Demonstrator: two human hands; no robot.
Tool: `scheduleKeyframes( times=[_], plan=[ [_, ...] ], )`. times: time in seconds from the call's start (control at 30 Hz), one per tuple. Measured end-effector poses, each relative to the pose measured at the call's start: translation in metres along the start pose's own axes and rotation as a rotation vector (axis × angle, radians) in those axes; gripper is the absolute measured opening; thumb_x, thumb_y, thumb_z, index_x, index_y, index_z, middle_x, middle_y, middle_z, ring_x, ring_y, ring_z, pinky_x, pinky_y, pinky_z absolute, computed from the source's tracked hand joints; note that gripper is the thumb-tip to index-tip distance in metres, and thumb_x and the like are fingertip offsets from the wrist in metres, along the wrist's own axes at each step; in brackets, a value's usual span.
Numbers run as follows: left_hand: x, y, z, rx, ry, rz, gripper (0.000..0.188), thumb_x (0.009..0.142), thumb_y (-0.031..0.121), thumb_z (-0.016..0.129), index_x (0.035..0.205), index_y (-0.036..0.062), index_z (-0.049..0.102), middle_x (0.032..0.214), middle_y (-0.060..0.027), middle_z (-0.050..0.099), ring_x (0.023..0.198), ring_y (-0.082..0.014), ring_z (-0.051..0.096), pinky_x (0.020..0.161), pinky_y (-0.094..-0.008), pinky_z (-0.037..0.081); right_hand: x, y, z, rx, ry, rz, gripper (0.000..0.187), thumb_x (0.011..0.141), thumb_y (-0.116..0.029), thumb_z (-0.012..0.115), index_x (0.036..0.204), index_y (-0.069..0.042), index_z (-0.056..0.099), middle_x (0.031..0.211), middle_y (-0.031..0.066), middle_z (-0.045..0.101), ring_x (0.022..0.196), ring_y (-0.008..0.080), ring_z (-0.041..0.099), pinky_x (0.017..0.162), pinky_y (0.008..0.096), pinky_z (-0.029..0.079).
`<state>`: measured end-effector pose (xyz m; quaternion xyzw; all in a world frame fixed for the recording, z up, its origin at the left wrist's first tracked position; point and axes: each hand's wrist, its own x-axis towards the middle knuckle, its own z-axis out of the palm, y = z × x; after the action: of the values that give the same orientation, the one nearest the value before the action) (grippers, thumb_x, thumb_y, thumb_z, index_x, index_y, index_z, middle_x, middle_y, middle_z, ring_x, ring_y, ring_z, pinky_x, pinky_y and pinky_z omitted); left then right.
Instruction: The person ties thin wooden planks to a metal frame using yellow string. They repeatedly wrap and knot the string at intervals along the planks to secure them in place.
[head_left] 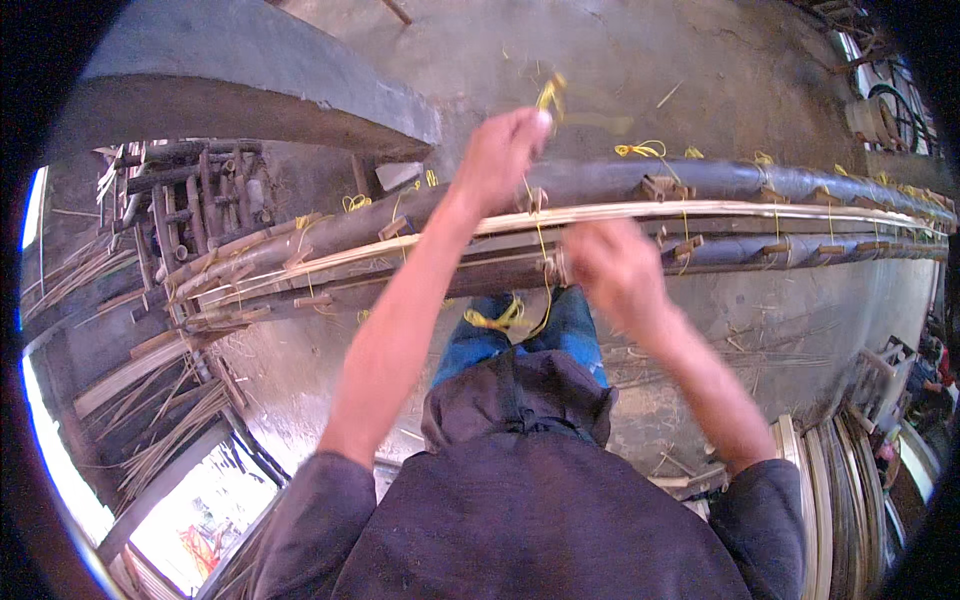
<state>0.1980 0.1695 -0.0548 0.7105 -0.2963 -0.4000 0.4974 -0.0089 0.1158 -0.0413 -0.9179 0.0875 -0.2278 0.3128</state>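
Observation:
My left hand (505,150) is raised over the far dark pole (590,180), closed on a small bundle of yellow string (551,92) that stands up beyond the fingers. My right hand (610,265) is curled beside a small wooden peg on the near dark pole (500,272); blur and the knuckles hide what its fingers hold. Between the two poles run long pale split-bamboo strips (620,211). A yellow cord crosses them between my hands. A looped hank of yellow string (497,317) hangs on the near side, above my lap.
Several wooden pegs and yellow ties sit along both poles. A concrete beam (260,90) stands at the far left, with a rack of dark poles (205,200) below it. Loose strips (180,430) lie at the left. More long strips (840,500) stand at the lower right.

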Motion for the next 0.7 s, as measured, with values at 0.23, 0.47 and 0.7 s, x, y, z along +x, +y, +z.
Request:
scheduleKeyframes(
  times=[0.23,0.47,0.7],
  plan=[
    [0.04,-0.054,-0.092,0.441,-0.054,0.011,0.037,0.095,0.037,0.047,0.1,0.0021,0.06,0.086,-0.008,0.065,0.082,-0.0186,0.061,0.075,-0.0321,0.048,-0.001,-0.048,-0.039,0.072,-0.188,0.246,0.023,0.071,0.0,0.067,0.092,-0.006,0.066,0.086,0.0098,0.067,0.077,0.0262,0.067,0.067,0.0344,0.054],
    [-0.073,-0.039,-0.187,0.56,0.013,0.151,0.04,0.093,0.041,0.05,0.108,0.0061,0.062,0.099,-0.0156,0.066,0.093,-0.0274,0.064,0.081,-0.0382,0.047,-0.049,-0.131,0.183,1.223,-0.17,1.099,0.017,0.089,-0.017,0.063,0.099,-0.004,0.069,0.091,0.0059,0.064,0.077,0.0145,0.062,0.07,0.0306,0.05],
    [-0.155,-0.106,-0.144,0.682,-0.011,0.364,0.028,0.087,0.024,0.055,0.108,0.0058,0.061,0.102,-0.0129,0.064,0.096,-0.0303,0.06,0.086,-0.0407,0.045,0.163,-0.224,0.06,-0.123,-0.559,-0.19,0.008,0.082,-0.01,0.061,0.087,-0.006,0.065,0.078,0.0071,0.058,0.071,0.0261,0.058,0.064,0.0348,0.048]
  ],
)
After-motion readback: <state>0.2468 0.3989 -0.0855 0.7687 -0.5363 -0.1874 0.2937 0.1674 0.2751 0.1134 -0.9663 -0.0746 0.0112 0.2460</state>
